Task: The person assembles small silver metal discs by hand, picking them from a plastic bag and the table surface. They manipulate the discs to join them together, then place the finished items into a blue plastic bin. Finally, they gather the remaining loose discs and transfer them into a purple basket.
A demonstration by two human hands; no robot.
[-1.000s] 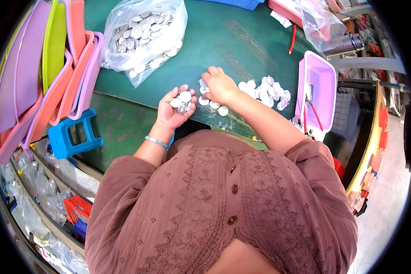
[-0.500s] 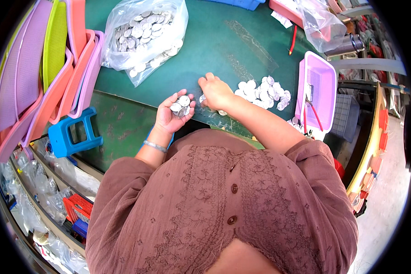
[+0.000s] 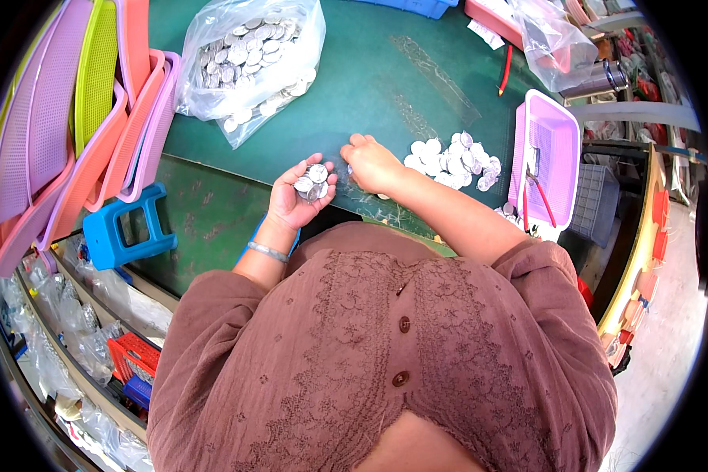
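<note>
Discs (image 3: 313, 181), small and silvery, are sitting in a little heap in the left hand (image 3: 299, 197), just left of frame centre. That hand is turned palm up, fingers curled loosely into a cup around the heap, a bracelet (image 3: 267, 252) on its wrist. Right hand (image 3: 370, 161) is lying knuckles up on the green table (image 3: 354, 86), right of the left hand and apart from it; fingers are bent down onto the surface beside a clear film strip (image 3: 370, 197), and I cannot tell whether they are pinching anything. Pile (image 3: 452, 161) of more discs is lying loose on the table just right of the right hand. Clear bag (image 3: 248, 59) full of discs is sitting at upper centre-left. Pink basket (image 3: 547, 157) is standing at right. Stacked trays (image 3: 71, 118) are leaning at upper left, a blue stool (image 3: 122, 228) below them.
</note>
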